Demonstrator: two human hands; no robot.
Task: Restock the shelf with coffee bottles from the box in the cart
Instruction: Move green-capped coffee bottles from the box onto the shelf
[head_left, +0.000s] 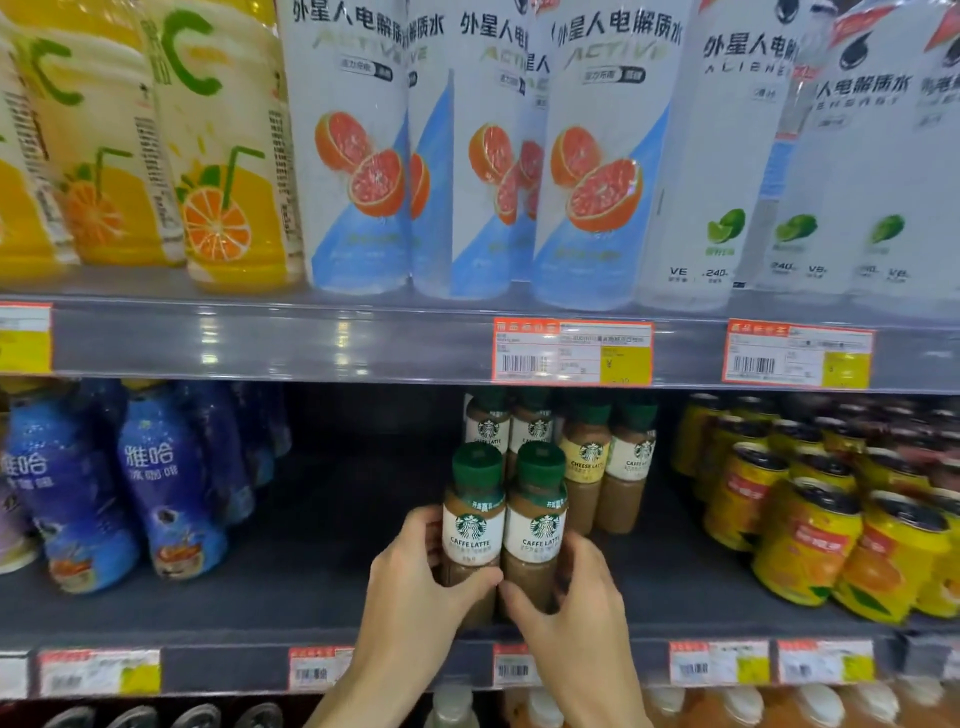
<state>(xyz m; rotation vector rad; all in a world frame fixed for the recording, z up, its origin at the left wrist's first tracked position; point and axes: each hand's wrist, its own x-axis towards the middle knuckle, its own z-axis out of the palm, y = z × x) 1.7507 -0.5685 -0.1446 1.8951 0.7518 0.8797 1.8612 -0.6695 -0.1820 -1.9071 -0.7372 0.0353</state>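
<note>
Bottles at the shelf front — two coffee bottles, green caps, white latte labels, standing upright side by side and touching. We note the left bottle is gripped low down by the left hand, fingers behind it and thumb curled across the front. The right bottle is held the same way by the right hand, thumb across the lower front, fingers round the far side. Both bottles sit near the front edge of the middle shelf; whether their bases fully rest on it we cannot tell, since the hands cover them.

Progress, as we judge it: a short row of like bottles already stands behind, further back, some with cream labels. To the left of the pair lies a wide dark gap in the shelf, reaching across to the blue bottles. That gap suggests many more bottles are wanted — we judge the restock early to midway. The yellow cans stand well apart on the right. Box and cart are out of view, so the remaining stock is unknown.
</note>
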